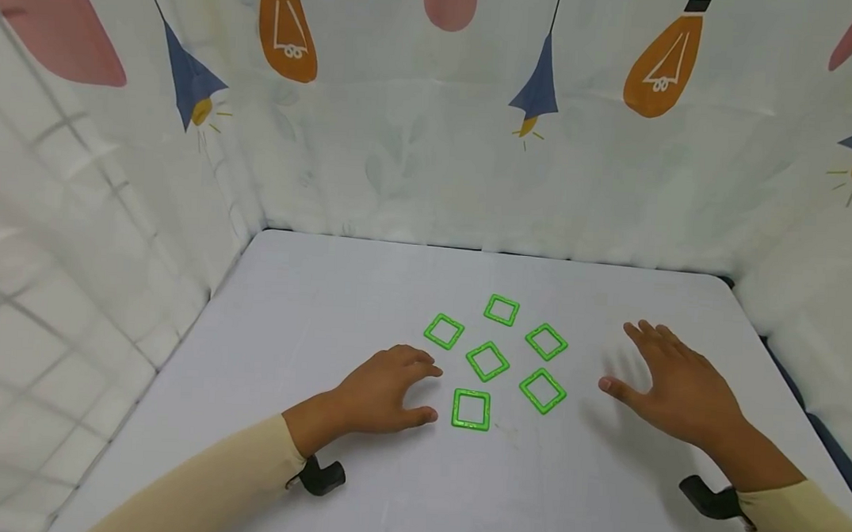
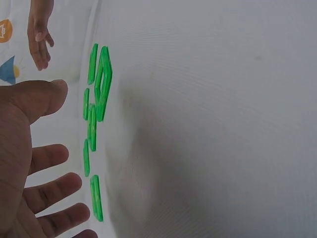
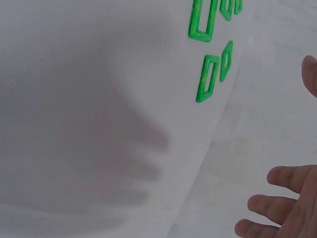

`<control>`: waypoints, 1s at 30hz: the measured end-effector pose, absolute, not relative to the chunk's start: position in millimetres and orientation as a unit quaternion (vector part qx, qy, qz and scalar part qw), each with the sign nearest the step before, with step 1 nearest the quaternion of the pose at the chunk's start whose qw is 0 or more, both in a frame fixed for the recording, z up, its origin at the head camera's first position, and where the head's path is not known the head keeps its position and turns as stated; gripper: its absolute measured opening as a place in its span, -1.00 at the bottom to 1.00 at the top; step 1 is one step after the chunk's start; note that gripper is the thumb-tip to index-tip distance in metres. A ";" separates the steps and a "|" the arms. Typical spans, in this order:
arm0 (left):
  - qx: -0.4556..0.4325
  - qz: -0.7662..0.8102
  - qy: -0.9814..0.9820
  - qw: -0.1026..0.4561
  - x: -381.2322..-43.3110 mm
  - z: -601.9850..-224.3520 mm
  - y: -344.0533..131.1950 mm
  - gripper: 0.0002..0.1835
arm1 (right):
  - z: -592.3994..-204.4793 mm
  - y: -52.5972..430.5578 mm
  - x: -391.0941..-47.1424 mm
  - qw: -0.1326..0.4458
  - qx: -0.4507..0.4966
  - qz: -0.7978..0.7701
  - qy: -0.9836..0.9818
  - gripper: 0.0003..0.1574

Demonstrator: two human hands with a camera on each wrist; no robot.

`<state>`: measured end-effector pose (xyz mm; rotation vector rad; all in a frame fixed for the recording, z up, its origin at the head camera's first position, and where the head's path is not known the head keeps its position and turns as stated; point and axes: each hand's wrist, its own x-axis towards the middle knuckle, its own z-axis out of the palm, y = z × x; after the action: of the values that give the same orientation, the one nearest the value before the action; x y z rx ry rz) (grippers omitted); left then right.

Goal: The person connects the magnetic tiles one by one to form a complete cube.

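Several green square frames lie flat on the white table, grouped near its middle. Closest to the person is one square frame (image 1: 489, 411); another square frame (image 1: 506, 365) lies at the group's centre, and the farthest square frame (image 1: 517, 306) is toward the back. My left hand (image 1: 385, 390) hovers just left of the group, fingers and thumb apart, holding nothing. To the right, my right hand (image 1: 688, 388) is held above the table with fingers extended, also holding nothing. The left wrist view shows the green frames (image 2: 103, 84) edge-on beyond the thumb.
The white table (image 1: 325, 293) has rounded far corners. White fabric walls (image 1: 430, 171) with printed lamps and bulbs enclose its back and sides. Black wrist mounts (image 1: 321, 477) sit at both sleeves' cuffs.
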<state>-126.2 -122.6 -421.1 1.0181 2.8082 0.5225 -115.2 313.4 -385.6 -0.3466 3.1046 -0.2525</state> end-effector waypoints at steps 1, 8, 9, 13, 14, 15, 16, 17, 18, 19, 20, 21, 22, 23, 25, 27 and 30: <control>0.338 0.171 0.924 0.056 -126.3 -421.9 -121.3 -0.40 | -385.6 312.1 -114.7 0.002 -0.111 -0.082 0.990 0.35; 0.351 0.165 0.920 0.058 -125.6 -428.9 -113.3 -0.42 | -387.8 304.8 -111.8 -0.002 -0.115 -0.091 0.989 0.33; 0.351 0.164 0.920 0.057 -125.3 -430.2 -112.2 -0.42 | -388.5 304.0 -111.6 -0.003 -0.116 -0.092 0.989 0.32; 0.353 0.157 0.921 0.056 -124.8 -435.0 -108.6 -0.42 | -392.6 301.3 -110.6 0.000 -0.113 -0.097 0.989 0.30; 0.353 0.157 0.921 0.057 -124.5 -435.4 -107.8 -0.42 | -393.8 300.7 -110.2 0.001 -0.112 -0.098 0.989 0.30; 0.352 0.157 0.921 0.058 -124.4 -435.9 -106.9 -0.42 | -395.1 300.1 -109.8 0.003 -0.111 -0.100 0.989 0.30; 0.352 0.156 0.921 0.059 -124.3 -436.3 -106.1 -0.42 | -396.4 299.4 -109.4 0.006 -0.110 -0.101 0.989 0.30; 0.352 0.154 0.921 0.060 -124.2 -436.9 -105.3 -0.41 | -397.8 298.7 -109.1 0.008 -0.109 -0.103 0.989 0.31; 0.351 0.152 0.922 0.060 -124.1 -437.1 -104.5 -0.41 | -399.1 297.8 -108.8 0.009 -0.109 -0.105 0.988 0.32; 0.350 0.150 0.923 0.060 -124.3 -437.5 -103.7 -0.41 | -400.3 296.8 -108.7 0.011 -0.109 -0.107 0.988 0.32; 0.350 0.146 0.923 0.059 -124.4 -438.2 -103.0 -0.40 | -401.6 295.7 -108.7 0.011 -0.110 -0.107 0.988 0.32; 0.350 0.144 0.924 0.059 -124.6 -438.6 -102.3 -0.40 | -402.7 294.3 -108.9 0.011 -0.110 -0.107 0.988 0.32; 0.349 0.142 0.925 0.058 -124.8 -438.8 -101.6 -0.39 | -403.8 292.9 -109.0 0.011 -0.110 -0.107 0.988 0.31; 0.349 0.140 0.925 0.057 -125.1 -439.4 -100.8 -0.39 | -404.8 291.5 -109.3 0.010 -0.110 -0.107 0.988 0.30; 0.349 0.138 0.925 0.055 -125.6 -440.1 -99.0 -0.38 | -406.7 288.8 -109.5 0.010 -0.110 -0.106 0.988 0.26; 0.350 0.136 0.925 0.054 -126.0 -440.4 -97.0 -0.37 | -408.7 286.3 -109.6 0.009 -0.110 -0.107 0.988 0.23; 0.350 0.133 0.926 0.053 -126.0 -440.4 -93.8 -0.37 | -411.4 283.1 -109.5 0.009 -0.111 -0.112 0.987 0.21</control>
<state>-126.0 -93.8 -440.4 1.0640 2.8131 0.4041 -109.5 283.1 -411.4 -0.3478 3.0849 -0.3504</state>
